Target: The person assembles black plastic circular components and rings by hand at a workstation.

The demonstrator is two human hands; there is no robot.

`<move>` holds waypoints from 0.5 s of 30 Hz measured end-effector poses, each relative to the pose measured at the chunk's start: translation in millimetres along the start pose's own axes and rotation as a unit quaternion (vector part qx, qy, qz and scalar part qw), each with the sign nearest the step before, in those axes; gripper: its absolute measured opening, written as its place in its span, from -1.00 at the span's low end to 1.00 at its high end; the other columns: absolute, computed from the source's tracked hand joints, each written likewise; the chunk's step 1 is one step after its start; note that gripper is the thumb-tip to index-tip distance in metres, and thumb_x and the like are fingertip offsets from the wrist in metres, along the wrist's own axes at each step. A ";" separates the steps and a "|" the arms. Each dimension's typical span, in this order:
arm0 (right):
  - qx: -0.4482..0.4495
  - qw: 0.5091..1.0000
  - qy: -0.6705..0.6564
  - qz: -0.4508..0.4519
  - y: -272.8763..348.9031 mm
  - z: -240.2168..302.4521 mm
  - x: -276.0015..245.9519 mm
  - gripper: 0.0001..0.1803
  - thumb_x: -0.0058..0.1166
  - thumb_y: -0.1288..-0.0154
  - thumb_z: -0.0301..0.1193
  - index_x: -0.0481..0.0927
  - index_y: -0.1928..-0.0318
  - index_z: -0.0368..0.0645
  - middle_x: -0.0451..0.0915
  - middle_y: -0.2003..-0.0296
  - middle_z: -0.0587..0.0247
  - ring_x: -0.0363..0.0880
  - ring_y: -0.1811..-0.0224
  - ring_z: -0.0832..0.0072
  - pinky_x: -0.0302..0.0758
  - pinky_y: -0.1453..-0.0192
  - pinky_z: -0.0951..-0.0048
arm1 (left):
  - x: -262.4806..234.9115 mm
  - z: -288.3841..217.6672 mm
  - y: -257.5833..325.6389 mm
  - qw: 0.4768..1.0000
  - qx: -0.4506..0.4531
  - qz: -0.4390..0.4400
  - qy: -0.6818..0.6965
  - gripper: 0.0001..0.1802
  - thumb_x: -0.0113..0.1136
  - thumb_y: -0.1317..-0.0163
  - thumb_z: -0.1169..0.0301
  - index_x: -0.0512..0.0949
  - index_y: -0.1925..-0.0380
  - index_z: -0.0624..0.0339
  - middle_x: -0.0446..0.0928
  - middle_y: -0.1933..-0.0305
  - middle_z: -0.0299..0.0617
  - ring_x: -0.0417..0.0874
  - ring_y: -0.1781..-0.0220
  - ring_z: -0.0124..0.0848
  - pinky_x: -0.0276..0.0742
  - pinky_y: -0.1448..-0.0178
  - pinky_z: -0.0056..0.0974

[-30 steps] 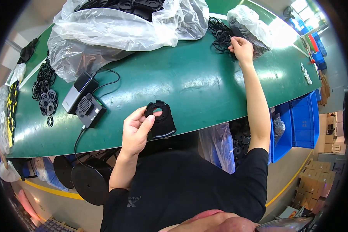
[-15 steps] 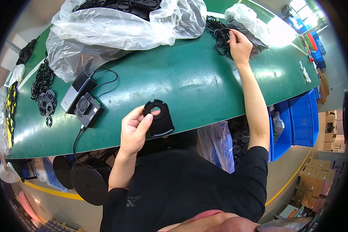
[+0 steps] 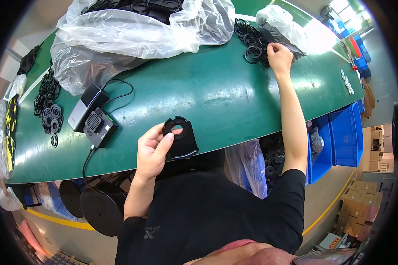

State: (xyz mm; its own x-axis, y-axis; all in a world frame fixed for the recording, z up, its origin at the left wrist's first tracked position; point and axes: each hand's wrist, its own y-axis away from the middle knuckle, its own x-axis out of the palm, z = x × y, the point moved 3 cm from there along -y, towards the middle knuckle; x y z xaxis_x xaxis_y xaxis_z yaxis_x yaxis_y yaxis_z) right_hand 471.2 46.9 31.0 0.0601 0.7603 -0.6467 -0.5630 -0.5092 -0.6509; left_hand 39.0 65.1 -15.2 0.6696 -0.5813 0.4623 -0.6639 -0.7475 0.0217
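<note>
While the left hand [image 3: 151, 152] keeps its thumb and fingers clamped on the black round plastic housing [image 3: 180, 138] above the near edge of the green table [image 3: 216, 95], the right hand [image 3: 279, 57] has shifted slightly within the far pile of black rubber rings [image 3: 252, 42], fingers now curled shut as if pinching one ring; picking appears under way

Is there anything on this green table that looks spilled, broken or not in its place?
Nothing stands out. The left hand holds a black round part near the table edge, and the right hand rests on the black rings beside a plastic bag.
</note>
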 end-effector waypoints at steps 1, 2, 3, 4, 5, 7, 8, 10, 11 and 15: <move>0.034 0.999 -0.033 0.007 0.9 -5.1 2.8 -0.82 0.11 -0.09 -0.39 0.67 0.34 -0.22 0.63 0.52 0.08 0.65 0.46 0.33 0.53 0.28 0.42 | -0.7 -0.1 0.0 1.000 0.003 -0.001 -0.012 -0.69 0.03 -0.24 0.58 0.44 0.01 0.46 0.58 0.10 -0.11 0.54 0.10 -0.54 0.40 -0.03 -0.46; 0.069 0.995 -0.066 0.015 2.0 -8.8 4.4 -0.81 0.11 -0.09 -0.39 0.67 0.33 -0.22 0.63 0.53 0.10 0.65 0.46 0.37 0.53 0.29 0.44 | -0.9 -0.3 -0.2 1.000 0.006 -0.003 -0.023 -0.69 0.03 -0.24 0.58 0.44 0.01 0.46 0.58 0.10 -0.10 0.54 0.09 -0.53 0.40 -0.04 -0.45; 0.069 0.995 -0.065 0.016 3.0 -5.1 3.8 -0.81 0.11 -0.09 -0.39 0.67 0.33 -0.22 0.63 0.53 0.10 0.65 0.46 0.37 0.53 0.29 0.44 | -0.1 0.0 0.2 1.000 0.004 -0.004 -0.022 -0.69 0.03 -0.24 0.58 0.44 0.01 0.46 0.58 0.10 -0.10 0.54 0.09 -0.53 0.40 -0.04 -0.45; 0.092 0.990 -0.102 0.027 4.2 1.1 4.1 -0.81 0.12 -0.09 -0.39 0.67 0.32 -0.23 0.63 0.54 0.11 0.65 0.46 0.40 0.53 0.31 0.47 | 0.9 -0.3 0.3 1.000 0.007 -0.006 -0.015 -0.69 0.02 -0.24 0.58 0.44 0.01 0.46 0.58 0.10 -0.10 0.54 0.08 -0.52 0.40 -0.06 -0.44; 0.115 0.983 -0.138 0.037 5.7 5.7 5.3 -0.81 0.13 -0.10 -0.40 0.66 0.30 -0.23 0.63 0.55 0.13 0.65 0.47 0.42 0.53 0.32 0.49 | 1.7 -0.8 0.8 1.000 0.010 -0.008 -0.007 -0.69 0.02 -0.24 0.58 0.44 0.01 0.46 0.58 0.10 -0.10 0.55 0.08 -0.51 0.40 -0.07 -0.43; 0.098 0.984 -0.147 0.030 6.5 3.1 8.1 -0.82 0.13 -0.12 -0.42 0.66 0.30 -0.25 0.63 0.53 0.12 0.64 0.48 0.41 0.52 0.35 0.51 | 2.5 -3.2 0.2 1.000 0.006 -0.007 -0.018 -0.69 0.01 -0.24 0.59 0.44 0.01 0.46 0.58 0.10 -0.10 0.55 0.07 -0.50 0.40 -0.08 -0.42; 0.021 0.991 -0.134 0.000 4.9 -2.7 12.4 -0.83 0.13 -0.13 -0.42 0.65 0.31 -0.25 0.63 0.51 0.11 0.64 0.48 0.40 0.51 0.36 0.49 | 2.7 -4.0 0.0 1.000 0.002 -0.007 -0.030 -0.69 0.01 -0.24 0.59 0.44 0.01 0.46 0.58 0.10 -0.10 0.55 0.06 -0.49 0.39 -0.09 -0.41; -0.076 0.990 -0.115 -0.038 4.4 1.2 12.6 -0.85 0.13 -0.14 -0.43 0.64 0.32 -0.26 0.63 0.46 0.08 0.62 0.49 0.38 0.51 0.36 0.45 | 3.5 -5.1 -0.4 1.000 0.003 -0.004 -0.030 -0.70 0.01 -0.24 0.59 0.44 0.02 0.46 0.58 0.10 -0.10 0.55 0.06 -0.50 0.39 -0.09 -0.41; -0.075 0.990 -0.115 -0.037 3.0 1.1 11.9 -0.85 0.13 -0.14 -0.43 0.64 0.32 -0.26 0.63 0.46 0.08 0.62 0.49 0.38 0.51 0.36 0.45 | 3.7 -5.5 -0.8 1.000 0.004 -0.001 -0.030 -0.70 0.01 -0.24 0.59 0.44 0.02 0.46 0.58 0.10 -0.10 0.55 0.07 -0.50 0.39 -0.09 -0.41; -0.125 0.990 -0.033 -0.061 -1.3 9.4 8.7 -0.84 0.12 -0.14 -0.42 0.65 0.31 -0.24 0.63 0.44 0.03 0.62 0.48 0.34 0.52 0.31 0.40 | 1.4 -3.0 -1.2 0.999 0.005 -0.001 -0.032 -0.70 0.02 -0.24 0.59 0.45 0.03 0.46 0.58 0.10 -0.11 0.54 0.07 -0.50 0.39 -0.08 -0.42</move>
State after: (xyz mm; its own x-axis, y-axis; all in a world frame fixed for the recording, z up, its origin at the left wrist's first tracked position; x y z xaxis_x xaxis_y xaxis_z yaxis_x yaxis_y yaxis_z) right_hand 464.7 58.0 30.0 0.0566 0.8428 -0.5353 -0.3335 -0.4894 -0.8058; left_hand 39.7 66.1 -11.9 0.6910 -0.5988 0.4049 -0.6597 -0.7514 0.0145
